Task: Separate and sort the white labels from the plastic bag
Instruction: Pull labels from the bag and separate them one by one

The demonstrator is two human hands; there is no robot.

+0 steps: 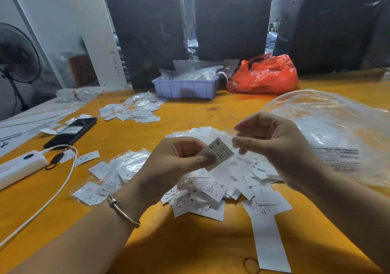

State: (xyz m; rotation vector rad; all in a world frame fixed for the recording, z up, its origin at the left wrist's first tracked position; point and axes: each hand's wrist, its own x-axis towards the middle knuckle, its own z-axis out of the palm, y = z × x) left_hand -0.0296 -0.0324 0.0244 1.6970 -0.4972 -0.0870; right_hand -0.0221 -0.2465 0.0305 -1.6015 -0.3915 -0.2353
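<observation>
My left hand (179,157) pinches a small stack of white labels (220,152) marked XL between thumb and fingers, above the table. My right hand (272,143) hovers just right of that stack with curled fingers close to its edge; whether it touches the labels is unclear. Below both hands lies a loose heap of white labels (211,191) with size letters such as XL, M and S. A large clear plastic bag (329,130) lies crumpled at the right.
The orange table (168,242) also carries a sorted label pile (130,111) at the back, labels in small clear bags (118,172), a black phone (71,132), a white power bank with cable (21,166), a lavender bin (185,88) and a red bag (263,75).
</observation>
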